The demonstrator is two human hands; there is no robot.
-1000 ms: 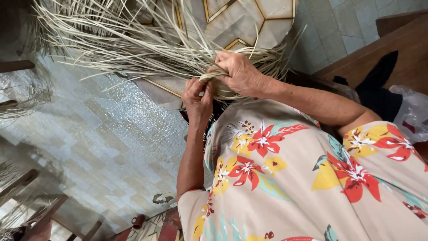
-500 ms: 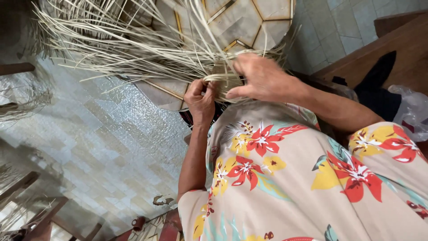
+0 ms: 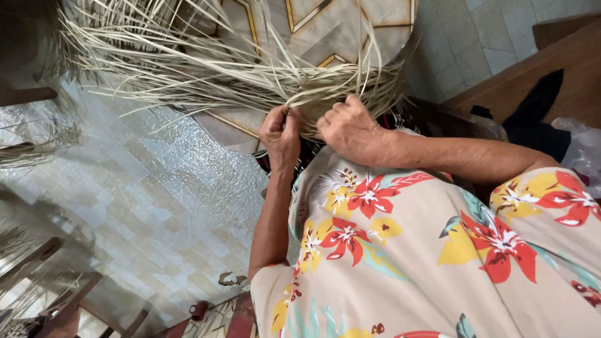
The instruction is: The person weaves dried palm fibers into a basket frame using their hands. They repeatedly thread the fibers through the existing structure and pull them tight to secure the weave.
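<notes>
A bundle of pale dried straw strands [image 3: 206,69] fans out to the upper left from a gathered point in front of my chest. My left hand [image 3: 280,134] is closed on the gathered strands near their base, fingers curled in. Just to the right, my right hand [image 3: 352,128] presses and grips the same bundle, knuckles up. The two hands nearly touch. My flowered shirt [image 3: 407,250] fills the lower right. How the strands join under the hands is hidden.
Under the straw lies a round beige surface with yellow lines [image 3: 325,31]. Grey tiled floor [image 3: 144,200] spreads to the left. Wooden furniture [image 3: 538,69] with dark cloth stands at the upper right, wooden chair parts [image 3: 56,294] at the lower left, more loose straw [image 3: 31,147] at the left edge.
My right hand has come down and slightly right along the bundle, closer to my left hand. The left hand stays gripping in nearly the same place.
</notes>
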